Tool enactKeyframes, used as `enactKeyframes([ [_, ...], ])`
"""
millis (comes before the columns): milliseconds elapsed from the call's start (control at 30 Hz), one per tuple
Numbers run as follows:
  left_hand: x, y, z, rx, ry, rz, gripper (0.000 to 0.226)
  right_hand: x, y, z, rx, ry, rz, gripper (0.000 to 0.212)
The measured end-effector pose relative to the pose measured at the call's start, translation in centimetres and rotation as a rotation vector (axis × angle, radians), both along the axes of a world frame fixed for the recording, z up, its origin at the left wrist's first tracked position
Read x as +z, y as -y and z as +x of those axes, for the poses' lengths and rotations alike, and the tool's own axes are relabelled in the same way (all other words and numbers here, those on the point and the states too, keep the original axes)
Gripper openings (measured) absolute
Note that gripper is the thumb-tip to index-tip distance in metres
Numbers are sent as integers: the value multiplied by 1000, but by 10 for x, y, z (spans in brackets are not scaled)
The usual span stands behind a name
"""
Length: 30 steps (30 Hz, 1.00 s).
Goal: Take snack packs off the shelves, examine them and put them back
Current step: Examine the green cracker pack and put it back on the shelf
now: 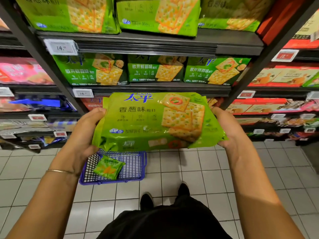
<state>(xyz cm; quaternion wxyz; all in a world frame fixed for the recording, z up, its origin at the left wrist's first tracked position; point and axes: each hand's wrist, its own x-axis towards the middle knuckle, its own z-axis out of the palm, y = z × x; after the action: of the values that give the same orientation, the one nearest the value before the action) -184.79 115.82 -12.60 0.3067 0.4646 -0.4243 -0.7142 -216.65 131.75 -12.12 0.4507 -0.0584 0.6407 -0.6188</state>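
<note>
A large light-green cracker pack (155,121) is held level in front of the shelves, its printed front facing me. My left hand (86,133) grips its left end with the thumb on top. At the right end, my right hand (226,126) grips the pack the same way. More green cracker packs (155,69) stand in a row on the shelf behind, and bigger ones (157,14) fill the shelf above.
A blue wire basket (136,169) stands on the tiled floor below the pack, with a small green snack packet (108,167) inside. Black shelf uprights (51,75) frame the bay. Red and pink packs fill the shelves to both sides. My shoes (146,199) are near the basket.
</note>
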Motion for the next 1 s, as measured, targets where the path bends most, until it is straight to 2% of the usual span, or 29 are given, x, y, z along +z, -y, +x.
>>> enactKeyframes([
  [100, 21, -5, -4, 6, -76, 38, 24, -7, -4, 6, 29, 144, 24, 26],
  [200, 37, -8, -7, -39, -47, 38, 42, -22, -10, 11, 86, 218, 46, 29],
  [400, 55, -9, -16, -80, 71, -47, 30, -60, -17, 20, 176, 262, 158, 19],
  [433, 58, -10, -19, -81, 88, -67, 29, -66, -16, 23, 230, 262, 177, 22],
  [533, 65, -11, -31, -99, 117, -138, 29, -81, -19, 33, 270, 273, 209, 47],
  [600, 69, -14, -38, -142, 137, -202, 41, -88, -18, 43, 293, 283, 160, 32],
  [633, 69, -15, -41, -160, 155, -240, 40, -89, -18, 47, 308, 318, 124, 24],
  [733, 71, -19, -47, -192, 179, -330, 24, -95, -21, 46, 353, 357, 36, 26],
  [800, 69, -22, -47, -244, 175, -401, 25, -98, -23, 43, 297, 393, 8, 29],
  [933, 56, -33, -49, -283, 175, -619, 32, -107, -17, 39, 23, 305, 47, 31],
  [1000, 47, -34, -48, -243, 228, -759, 31, -109, -15, 37, -91, 362, -52, 38],
])
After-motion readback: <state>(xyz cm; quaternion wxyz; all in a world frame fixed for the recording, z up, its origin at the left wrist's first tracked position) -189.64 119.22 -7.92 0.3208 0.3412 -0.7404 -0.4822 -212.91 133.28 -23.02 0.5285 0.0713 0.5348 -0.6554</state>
